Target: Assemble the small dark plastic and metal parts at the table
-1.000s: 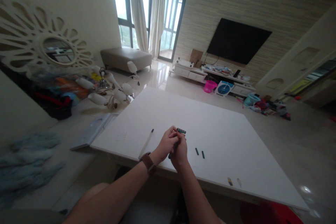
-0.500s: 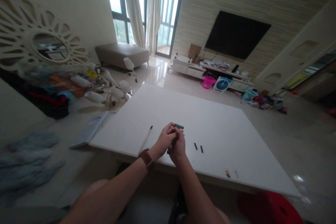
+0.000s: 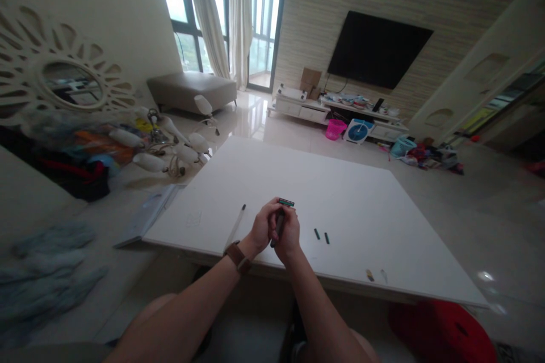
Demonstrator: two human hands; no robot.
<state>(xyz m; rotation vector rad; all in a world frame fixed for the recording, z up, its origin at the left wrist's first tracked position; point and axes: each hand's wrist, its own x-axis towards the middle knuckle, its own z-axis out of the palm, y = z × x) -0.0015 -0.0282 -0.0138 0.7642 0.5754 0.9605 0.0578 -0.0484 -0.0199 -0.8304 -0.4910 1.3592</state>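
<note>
Over the near edge of the white table, my hands are together around a razor. The razor (image 3: 286,202) has a green and black head above my fingers and a dark handle slanting down between the palms. My right hand (image 3: 290,236) is closed around the handle. Wearing a brown-strapped watch, my left hand (image 3: 260,228) is closed too, its fingers at the upper handle just below the head; part of the grip is hidden. Right of my hands lie two small dark green strips (image 3: 322,236), like razor cartridges. A thin pale stick with a dark tip (image 3: 238,223) lies left.
The white table (image 3: 361,198) bears a small yellow and dark piece (image 3: 370,275) near its front right edge and a clear plastic piece (image 3: 194,219) at left. A red stool-like object (image 3: 443,332) stands beneath the right edge. A lamp fixture (image 3: 183,153) sits beyond the left side.
The left fingers have shifted on the razor, and more of its dark handle shows between my hands. The view has turned slightly. The things on the table have stayed put.
</note>
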